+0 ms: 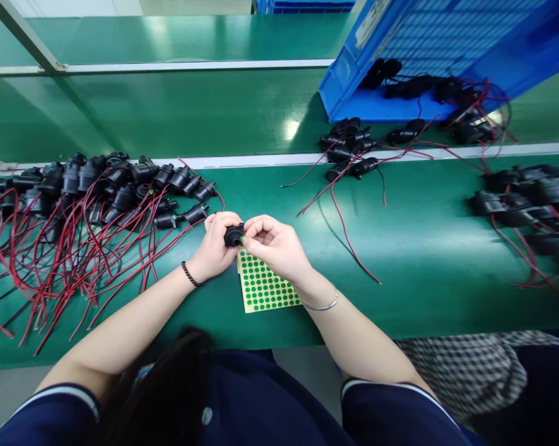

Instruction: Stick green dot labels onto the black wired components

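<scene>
My left hand is closed round a small black water pump, whose round end faces me. At the pump's right edge my right hand pinches a green dot sticker between thumb and forefinger; its fingertips touch or nearly touch the pump. Beneath my hands lies a pale yellow sheet of green dot stickers, its upper part covered by the right hand. The held pump's wires are hidden.
Left of my hands is a heap of black pumps with tangled red and black wires. A few pumps lie ahead to the right, before a tilted blue crate holding more. Another blurred pile sits far right on the green table.
</scene>
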The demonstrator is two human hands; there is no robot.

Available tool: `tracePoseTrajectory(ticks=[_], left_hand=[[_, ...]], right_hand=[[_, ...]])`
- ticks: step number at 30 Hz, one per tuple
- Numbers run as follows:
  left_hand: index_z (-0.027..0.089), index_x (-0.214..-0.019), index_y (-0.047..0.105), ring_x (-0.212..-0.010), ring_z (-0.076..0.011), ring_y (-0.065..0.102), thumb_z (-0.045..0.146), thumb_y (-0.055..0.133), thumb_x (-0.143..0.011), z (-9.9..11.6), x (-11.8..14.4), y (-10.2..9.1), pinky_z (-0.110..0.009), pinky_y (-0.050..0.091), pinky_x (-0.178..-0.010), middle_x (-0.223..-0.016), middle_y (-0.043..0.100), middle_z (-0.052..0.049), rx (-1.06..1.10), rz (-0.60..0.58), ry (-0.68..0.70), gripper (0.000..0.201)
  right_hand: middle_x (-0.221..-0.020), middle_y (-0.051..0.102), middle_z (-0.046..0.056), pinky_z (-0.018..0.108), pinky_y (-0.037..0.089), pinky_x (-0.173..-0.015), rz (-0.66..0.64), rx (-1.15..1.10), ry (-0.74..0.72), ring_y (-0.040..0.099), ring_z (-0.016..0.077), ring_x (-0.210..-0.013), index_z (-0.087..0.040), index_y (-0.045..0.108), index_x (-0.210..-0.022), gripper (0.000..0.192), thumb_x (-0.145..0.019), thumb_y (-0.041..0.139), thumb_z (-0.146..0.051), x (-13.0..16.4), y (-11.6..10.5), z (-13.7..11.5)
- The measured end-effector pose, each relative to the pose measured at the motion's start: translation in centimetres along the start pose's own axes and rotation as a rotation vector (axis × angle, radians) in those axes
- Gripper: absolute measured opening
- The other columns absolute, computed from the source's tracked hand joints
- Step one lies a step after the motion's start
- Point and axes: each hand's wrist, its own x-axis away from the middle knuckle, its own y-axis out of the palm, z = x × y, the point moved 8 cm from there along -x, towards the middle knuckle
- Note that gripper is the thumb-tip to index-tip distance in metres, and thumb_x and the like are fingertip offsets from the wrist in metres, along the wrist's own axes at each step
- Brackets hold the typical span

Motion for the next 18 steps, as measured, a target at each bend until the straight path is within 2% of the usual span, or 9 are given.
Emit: tracePoseTrajectory(ticks=[4,10,15,18], left_hand=[[0.025,-0.110,0.043,-0.096,-0.0189,0.059,0.017,0.054,-0.089,0.2,0.0,-0.1,-0.039,0.042,-0.089,-0.103,0.062,-0.004,-0.025,0.005,0.001,0.024],[0.025,-0.109,0.044,-0.096,-0.0199,0.059,0.017,0.053,-0.089,0.5,0.1,-0.1,-0.041,0.038,-0.091,-0.102,0.063,-0.003,-0.067,-0.008,0.007,0.023],[0.025,-0.118,0.040,-0.103,-0.0215,0.059,0.017,0.054,-0.088,0.5,0.3,0.0,-0.044,0.041,-0.093,-0.109,0.060,-0.007,-0.026,-0.005,0.018,0.034],[0.025,-0.123,0.034,-0.109,-0.0214,0.059,0.015,0.050,-0.090,0.2,0.4,0.0,-0.046,0.043,-0.094,-0.118,0.059,-0.010,0.014,0.017,0.007,0.038]], right_hand=[[-0.077,0.067,0.000,0.028,0.056,-0.068,-0.004,-0.051,0.061,0.064,0.0123,-0.070,-0.020,0.061,-0.078,0.021,-0.064,0.077,-0.024,0.0,0.2,0.4],[-0.079,0.068,0.000,0.029,0.057,-0.069,0.012,-0.032,0.056,0.064,0.0123,-0.070,-0.021,0.060,-0.077,0.022,-0.064,0.077,-0.025,0.1,0.2,0.6],[-0.082,0.069,0.001,0.029,0.058,-0.072,0.031,-0.010,0.016,0.065,0.0126,-0.071,-0.020,0.062,-0.080,0.020,-0.066,0.077,-0.025,0.2,0.0,0.2],[-0.087,0.071,0.003,0.031,0.060,-0.077,0.042,-0.008,-0.069,0.068,0.0147,-0.078,-0.021,0.064,-0.085,0.018,-0.072,0.075,-0.026,0.3,-0.1,-0.5]])
